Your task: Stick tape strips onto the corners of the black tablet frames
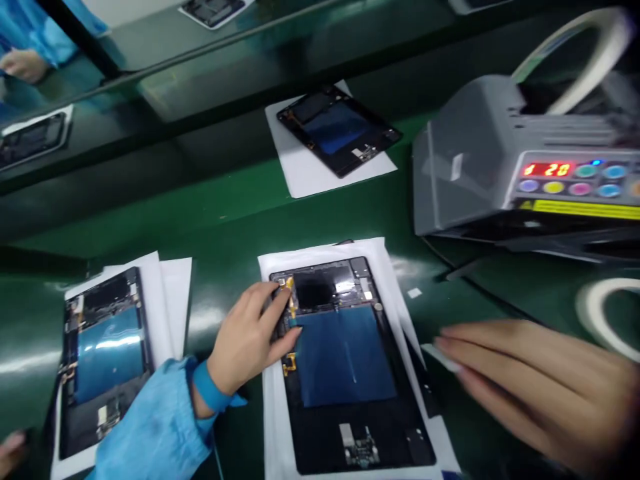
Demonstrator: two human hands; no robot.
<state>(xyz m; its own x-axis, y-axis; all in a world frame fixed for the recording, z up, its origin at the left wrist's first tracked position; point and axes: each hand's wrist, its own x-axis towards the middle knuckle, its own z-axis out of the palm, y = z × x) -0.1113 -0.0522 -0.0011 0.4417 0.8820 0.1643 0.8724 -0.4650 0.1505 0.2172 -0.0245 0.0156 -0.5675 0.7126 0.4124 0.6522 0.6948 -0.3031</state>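
Note:
An opened tablet (350, 373) with a blue battery lies on a white sheet (273, 413) in front of me. My left hand (250, 337), in a light blue sleeve, rests on the tablet's upper left edge, fingers curled against a small yellow flex part (291, 285). My right hand (535, 383) hovers blurred to the right of the tablet, fingers stretched out together, with a small pale strip (440, 355) at the fingertips. Whether it grips the strip is unclear.
A second opened tablet (103, 353) on white paper lies at the left, a third (337, 127) farther back. A grey tape dispenser machine (525, 160) with a red display stands at the right, a tape roll (607, 313) beside it. Another person's hand (23, 63) shows at top left.

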